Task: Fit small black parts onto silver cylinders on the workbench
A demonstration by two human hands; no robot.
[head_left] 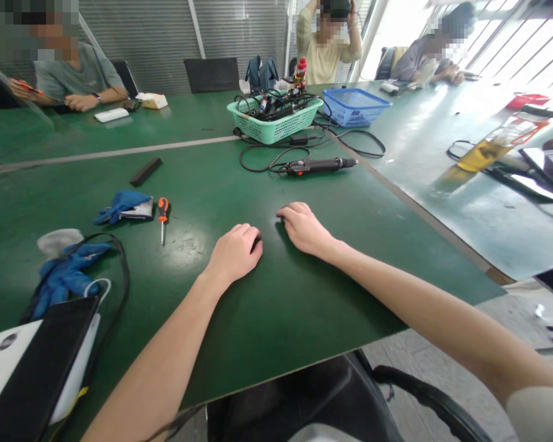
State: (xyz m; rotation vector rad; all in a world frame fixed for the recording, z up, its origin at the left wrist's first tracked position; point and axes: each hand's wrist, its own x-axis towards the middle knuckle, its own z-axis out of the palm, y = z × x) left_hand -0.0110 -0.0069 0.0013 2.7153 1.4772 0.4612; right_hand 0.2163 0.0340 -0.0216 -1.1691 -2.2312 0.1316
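Note:
My left hand (237, 252) rests on the green table (276, 307), its fingers curled round a small dark thing (257, 241) that is mostly hidden. Across a short gap, my right hand (304, 227) also lies on the tabletop with bent fingers. A bit of something dark shows at its fingertips, too small to name. Beyond both hands lies a black electric screwdriver (322, 166) on its cable. To the left of my left hand are an orange-and-black screwdriver (163, 212), a blue-and-white work glove (126, 205) and a dark oblong block (145, 172).
A green basket (262, 130) full of cables and tools stands far ahead, beside a blue basket (357, 112). At near left lie another blue glove (69, 276) and a black phone (41, 368) on a white device. A bottle of yellow liquid (483, 153) is at right. Several people sit around.

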